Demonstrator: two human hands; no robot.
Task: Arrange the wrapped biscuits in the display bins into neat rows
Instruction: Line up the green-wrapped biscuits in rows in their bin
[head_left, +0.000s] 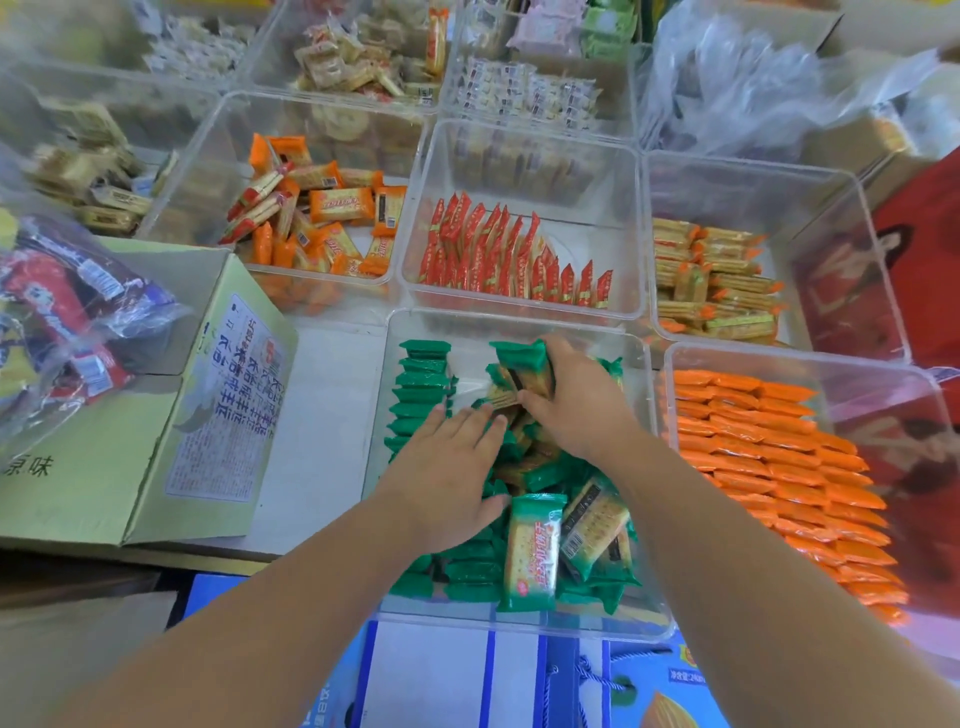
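Sorting green biscuit packs in the clear bin, lower centre of frame. Right hand grips a small stack of packs; left hand lies flat on the loose pile, fingers straight and slightly spread. Next, probably: stand the stack beside the finished row at the bin's left.

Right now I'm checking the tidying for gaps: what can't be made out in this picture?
Head view:
- Green packets beneath the left hand: covered by hand and forearm.
- Right hand: its fingers partly hidden behind the packets it grips.
- Back-row packets: blurred, print unreadable.
- Blue box: cut off by the bottom edge.
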